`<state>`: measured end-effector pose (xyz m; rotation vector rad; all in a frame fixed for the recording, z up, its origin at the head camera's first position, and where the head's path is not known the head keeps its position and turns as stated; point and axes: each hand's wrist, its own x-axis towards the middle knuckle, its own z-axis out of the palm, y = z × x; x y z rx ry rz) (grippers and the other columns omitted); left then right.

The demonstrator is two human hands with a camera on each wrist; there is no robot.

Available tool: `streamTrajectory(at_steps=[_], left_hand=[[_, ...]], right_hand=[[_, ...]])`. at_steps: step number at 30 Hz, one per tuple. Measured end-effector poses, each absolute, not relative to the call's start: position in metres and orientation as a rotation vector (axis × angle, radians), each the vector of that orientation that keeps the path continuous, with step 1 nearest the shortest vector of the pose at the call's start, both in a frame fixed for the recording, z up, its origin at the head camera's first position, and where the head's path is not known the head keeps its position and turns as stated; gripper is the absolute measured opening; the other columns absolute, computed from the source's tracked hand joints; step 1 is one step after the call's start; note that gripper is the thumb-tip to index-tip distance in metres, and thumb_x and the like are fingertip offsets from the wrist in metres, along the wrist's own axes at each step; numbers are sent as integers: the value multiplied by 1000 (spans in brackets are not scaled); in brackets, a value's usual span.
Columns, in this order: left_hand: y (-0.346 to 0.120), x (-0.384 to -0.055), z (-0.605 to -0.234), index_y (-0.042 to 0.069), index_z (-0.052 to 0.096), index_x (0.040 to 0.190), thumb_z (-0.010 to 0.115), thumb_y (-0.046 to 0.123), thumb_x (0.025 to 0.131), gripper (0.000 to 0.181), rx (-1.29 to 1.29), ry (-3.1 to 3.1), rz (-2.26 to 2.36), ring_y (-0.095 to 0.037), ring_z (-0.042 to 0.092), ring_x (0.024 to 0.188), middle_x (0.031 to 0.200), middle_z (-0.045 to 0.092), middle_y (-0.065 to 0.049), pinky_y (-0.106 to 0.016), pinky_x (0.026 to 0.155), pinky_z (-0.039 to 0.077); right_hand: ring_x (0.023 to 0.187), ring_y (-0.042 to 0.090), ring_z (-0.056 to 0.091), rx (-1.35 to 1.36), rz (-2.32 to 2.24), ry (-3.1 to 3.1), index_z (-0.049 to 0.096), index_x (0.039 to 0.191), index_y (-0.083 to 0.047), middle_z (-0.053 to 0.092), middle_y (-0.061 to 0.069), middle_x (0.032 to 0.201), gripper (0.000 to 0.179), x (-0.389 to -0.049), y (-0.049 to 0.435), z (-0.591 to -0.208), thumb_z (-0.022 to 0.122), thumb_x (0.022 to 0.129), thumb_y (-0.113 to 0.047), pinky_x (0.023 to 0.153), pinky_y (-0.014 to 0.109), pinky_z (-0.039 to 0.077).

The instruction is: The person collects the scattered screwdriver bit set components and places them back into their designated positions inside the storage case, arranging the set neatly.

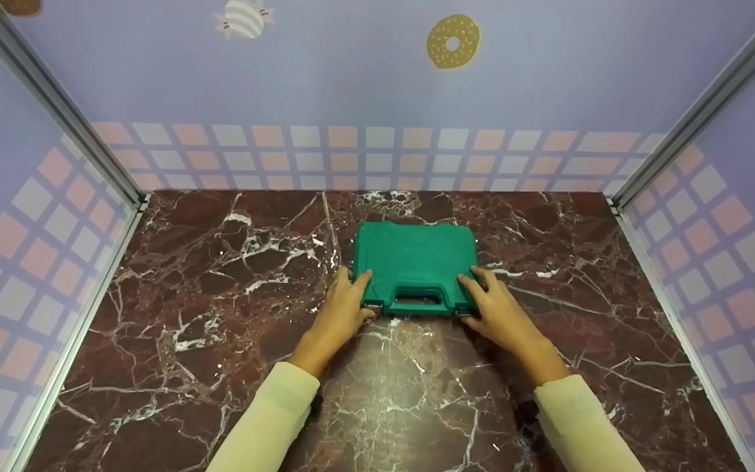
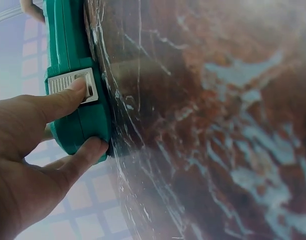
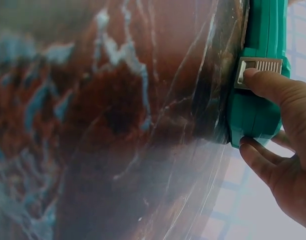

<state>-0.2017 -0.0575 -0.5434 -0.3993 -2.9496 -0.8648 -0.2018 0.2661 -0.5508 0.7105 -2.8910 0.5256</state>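
A green plastic carrying case (image 1: 417, 255) lies flat on the table, its handle (image 1: 420, 310) side facing me. My left hand (image 1: 345, 305) holds the left front corner, fingers along the side and over the lid edge. In the left wrist view its thumb presses the silver latch (image 2: 62, 82). At the opposite corner, my right hand (image 1: 499, 311) holds the case in much the same way. The right wrist view shows that thumb on the other silver latch (image 3: 268, 65), with fingers against the case's end. The lid is closed, so the inside is hidden.
The dark red marbled table (image 1: 220, 341) has white veins and reflects light near the front. A lilac back wall (image 1: 351, 85) with pink and white squares stands behind it. Similar panels (image 1: 17, 216) close off the left and right sides, with metal posts (image 1: 698, 105) at the corners.
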Motion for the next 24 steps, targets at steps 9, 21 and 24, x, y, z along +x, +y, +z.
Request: streamTrajectory(at_steps=[9,21,24], left_hand=[[-58,-202,-541,7,55,148,90,13,79,78,-394,-2958,-841,-45,61,118,134,48,-30,-55,99,55],[-57,-202,-540,6,55,148,90,12,78,78,-415,-2954,-841,-40,63,110,127,49,-26,-51,94,58],[-57,-202,-540,6,56,147,90,12,78,78,-411,-2951,-839,-40,62,110,127,49,-26,-51,96,57]], right_hand=[[124,51,56,724,511,-2875,53,148,-7,45,29,150,76,-202,265,-549,89,82,-21,104,60,50],[123,49,60,759,478,-2840,57,146,-6,50,28,143,71,-201,265,-544,88,84,-21,101,59,53],[121,47,62,766,495,-2823,60,144,-5,53,27,140,69,-202,266,-544,88,82,-20,98,57,55]])
